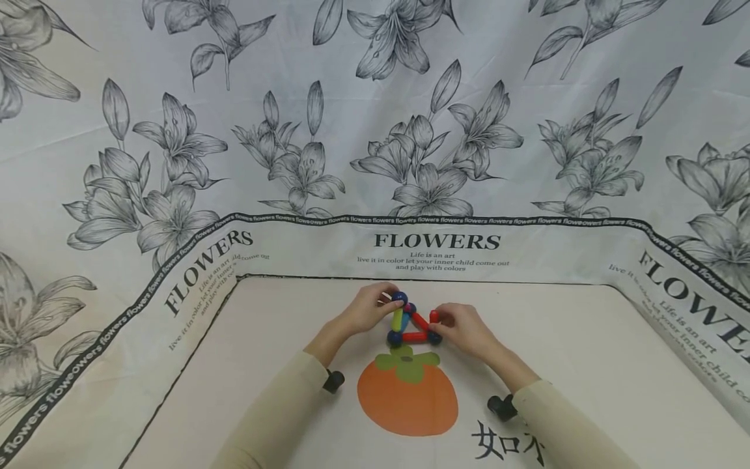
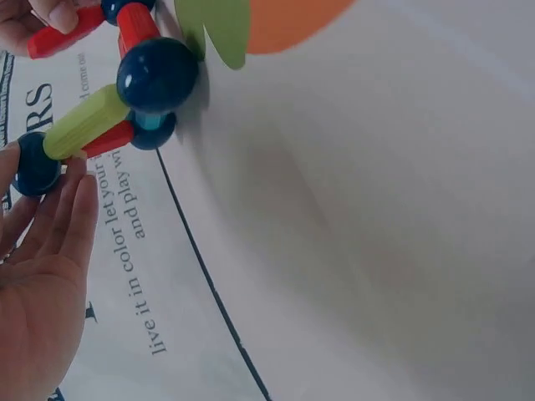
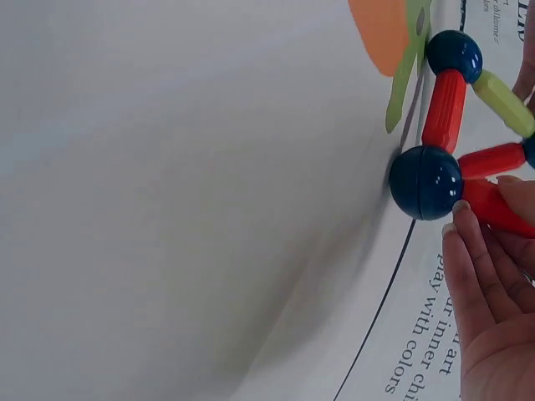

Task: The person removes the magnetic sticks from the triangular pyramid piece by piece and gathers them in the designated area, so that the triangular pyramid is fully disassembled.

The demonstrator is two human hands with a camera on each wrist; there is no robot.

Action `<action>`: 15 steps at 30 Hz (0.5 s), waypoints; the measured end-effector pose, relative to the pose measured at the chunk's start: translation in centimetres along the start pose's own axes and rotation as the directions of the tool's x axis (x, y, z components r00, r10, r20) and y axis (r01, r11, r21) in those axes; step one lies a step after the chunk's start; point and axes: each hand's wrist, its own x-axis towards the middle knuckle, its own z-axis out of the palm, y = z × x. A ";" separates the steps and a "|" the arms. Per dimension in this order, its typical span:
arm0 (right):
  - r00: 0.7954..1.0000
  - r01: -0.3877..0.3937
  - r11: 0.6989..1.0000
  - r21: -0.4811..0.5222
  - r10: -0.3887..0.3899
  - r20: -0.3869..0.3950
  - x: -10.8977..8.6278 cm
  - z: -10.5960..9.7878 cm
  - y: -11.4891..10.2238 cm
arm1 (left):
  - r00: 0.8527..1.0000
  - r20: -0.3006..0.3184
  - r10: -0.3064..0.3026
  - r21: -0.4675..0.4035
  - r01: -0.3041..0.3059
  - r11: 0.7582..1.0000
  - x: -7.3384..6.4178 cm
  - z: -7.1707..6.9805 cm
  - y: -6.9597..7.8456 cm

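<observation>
A small frame of magnetic rods and dark blue balls stands on the table, just beyond the printed persimmon. My left hand pinches the top blue ball, from which a yellow-green rod runs down to the front left ball. A red rod joins that ball to the front right ball. My right hand pinches another red rod, its end touching the front right ball in the right wrist view. A light blue rod shows partly behind.
The pale table cover carries a printed orange persimmon and black characters near my right sleeve. A flower-printed cloth rises at the back and sides. Black wrist cameras are strapped below both hands.
</observation>
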 end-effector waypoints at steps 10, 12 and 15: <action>0.999 -0.014 1.000 0.007 0.014 0.047 -0.9 -1.5 0.9 | 0.999 0.015 -0.031 0.003 0.031 1.000 -1.6 -1.5 -1.3; 0.998 -0.015 1.000 0.000 0.015 0.064 -1.1 -1.8 1.1 | 0.999 0.030 -0.046 0.019 0.045 0.999 -2.1 -1.8 -1.5; 0.996 -0.018 1.000 -0.011 0.019 0.082 -1.3 -2.1 1.3 | 0.994 0.070 -0.081 0.041 0.079 0.996 -3.0 -2.1 -1.9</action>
